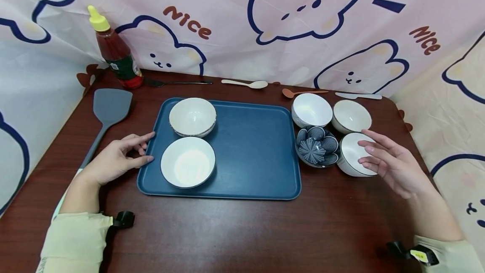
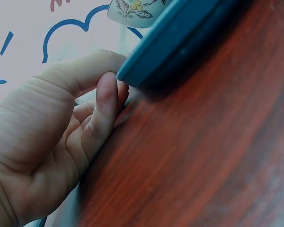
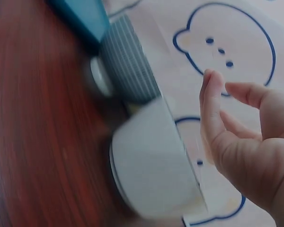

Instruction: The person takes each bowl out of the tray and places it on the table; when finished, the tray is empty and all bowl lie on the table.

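Observation:
My left hand [image 1: 117, 159] holds the left edge of a blue tray [image 1: 257, 151], thumb and index finger on its rim. The left wrist view shows the thumb over the rim [image 2: 146, 52] and other fingers curled beside it. Two white bowls stand on the tray's left half, a rear bowl [image 1: 192, 116] and a front bowl [image 1: 187, 162]. My right hand [image 1: 398, 165] hovers with relaxed fingers over a white bowl [image 1: 350, 155], apart from it and empty in the right wrist view. Left of that bowl, a dark patterned bowl [image 1: 317, 146] sits against the tray's right edge.
Behind them stand another white bowl [image 1: 311, 110] and a cream bowl [image 1: 352, 116]. A fork [image 1: 182, 82], white spoon [image 1: 246, 84], brown spoon [image 1: 303, 92] and knife [image 1: 358, 95] lie along the back. At left are a red sauce bottle [image 1: 119, 56] and grey spatula [image 1: 110, 106].

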Demonstrator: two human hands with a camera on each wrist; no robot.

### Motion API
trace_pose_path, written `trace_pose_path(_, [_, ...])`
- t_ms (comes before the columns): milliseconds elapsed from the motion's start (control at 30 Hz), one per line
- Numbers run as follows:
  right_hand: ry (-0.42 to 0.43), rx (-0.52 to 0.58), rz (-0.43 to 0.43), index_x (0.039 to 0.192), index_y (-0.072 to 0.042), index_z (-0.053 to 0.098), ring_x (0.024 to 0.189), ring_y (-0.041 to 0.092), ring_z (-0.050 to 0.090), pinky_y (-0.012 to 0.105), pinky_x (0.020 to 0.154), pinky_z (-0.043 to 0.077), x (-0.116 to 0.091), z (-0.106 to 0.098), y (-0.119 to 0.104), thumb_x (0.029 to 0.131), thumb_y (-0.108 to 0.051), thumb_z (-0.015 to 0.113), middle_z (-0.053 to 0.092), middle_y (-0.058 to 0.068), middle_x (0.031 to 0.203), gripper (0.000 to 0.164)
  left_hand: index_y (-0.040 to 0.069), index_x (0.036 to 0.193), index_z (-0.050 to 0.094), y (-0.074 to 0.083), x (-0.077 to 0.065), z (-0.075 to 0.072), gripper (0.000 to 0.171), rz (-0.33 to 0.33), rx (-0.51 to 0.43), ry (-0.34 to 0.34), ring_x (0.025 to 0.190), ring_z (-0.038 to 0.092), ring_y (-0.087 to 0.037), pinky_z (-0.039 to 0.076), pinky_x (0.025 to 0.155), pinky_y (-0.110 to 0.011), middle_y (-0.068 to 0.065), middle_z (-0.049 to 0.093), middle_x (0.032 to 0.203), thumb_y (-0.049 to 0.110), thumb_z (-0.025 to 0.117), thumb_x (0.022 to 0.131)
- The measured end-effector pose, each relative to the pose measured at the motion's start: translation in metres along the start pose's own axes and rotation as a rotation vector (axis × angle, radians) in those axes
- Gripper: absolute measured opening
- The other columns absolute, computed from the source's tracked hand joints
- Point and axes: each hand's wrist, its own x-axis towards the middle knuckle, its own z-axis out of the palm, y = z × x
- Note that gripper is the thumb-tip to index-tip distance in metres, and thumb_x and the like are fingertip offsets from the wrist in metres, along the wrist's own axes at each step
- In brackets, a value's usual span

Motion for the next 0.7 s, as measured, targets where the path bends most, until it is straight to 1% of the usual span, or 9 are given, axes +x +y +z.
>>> trace_pose_path(67, [0.01, -0.012, 0.026, 0.15, -0.012, 0.043, 0.09, 0.019, 0.073, 0.027, 0.083, 0.058, 0.004, 0.009, -0.002, 0.105, 0.003, 0.037, 0.064, 0.004, 0.127, 0.048, 0.014, 0.144, 0.055, 0.0, 0.0, 0.0, 0.059, 0.001, 0.001, -0.002, 0.089, 0.049, -0.003, 0.039, 0.069, -0.018, -0.001, 0.055, 0.096, 0.022, 0.076, 0.09])
trace_pose_path(167, [0.021, -0.052, 0.064, 0.149, -0.013, 0.044, 0.091, 0.019, 0.074, 0.028, 0.083, 0.058, 0.011, 0.023, -0.005, 0.104, 0.001, 0.042, 0.064, 0.004, 0.127, 0.047, 0.014, 0.144, 0.055, 0.0, 0.0, 0.0, 0.059, 0.002, 0.002, -0.001, 0.089, 0.049, -0.003, 0.039, 0.07, -0.017, -0.002, 0.056, 0.096, 0.021, 0.076, 0.09])
trace_pose_path(267, [0.013, -0.093, 0.094, 0.149, -0.012, 0.043, 0.091, 0.018, 0.074, 0.028, 0.082, 0.058, 0.018, 0.038, -0.006, 0.104, -0.002, 0.046, 0.063, 0.005, 0.127, 0.047, 0.014, 0.144, 0.055, 0.0, 0.0, 0.0, 0.059, 0.0, 0.004, -0.002, 0.089, 0.049, -0.003, 0.039, 0.071, -0.016, -0.002, 0.056, 0.096, 0.021, 0.076, 0.089])
trace_pose_path(500, [-0.018, -0.206, 0.135, 0.151, -0.006, 0.038, 0.09, 0.018, 0.074, 0.029, 0.082, 0.058, 0.037, 0.068, -0.004, 0.103, -0.008, 0.053, 0.059, 0.007, 0.127, 0.05, 0.013, 0.144, 0.054, -0.001, 0.0, 0.003, 0.06, 0.007, -0.003, -0.006, 0.089, 0.05, -0.004, 0.04, 0.073, -0.013, -0.002, 0.056, 0.097, 0.02, 0.077, 0.089])
trace_pose_path(600, [-0.018, -0.25, 0.166, 0.151, -0.005, 0.036, 0.091, 0.02, 0.074, 0.029, 0.083, 0.058, 0.047, 0.081, -0.002, 0.102, -0.012, 0.056, 0.055, 0.013, 0.131, 0.053, 0.014, 0.145, 0.054, -0.001, 0.0, 0.002, 0.06, 0.004, 0.001, -0.009, 0.089, 0.049, -0.003, 0.04, 0.073, -0.012, -0.002, 0.055, 0.097, 0.02, 0.077, 0.089])
trace_pose_path(700, [-0.028, -0.271, 0.189, 0.152, -0.004, 0.034, 0.093, 0.02, 0.074, 0.03, 0.085, 0.058, 0.062, 0.094, 0.001, 0.101, -0.016, 0.059, 0.049, 0.021, 0.137, 0.057, 0.015, 0.145, 0.054, -0.002, 0.0, 0.0, 0.061, 0.0, 0.007, -0.011, 0.089, 0.049, -0.003, 0.04, 0.074, -0.011, -0.002, 0.055, 0.097, 0.021, 0.077, 0.089])
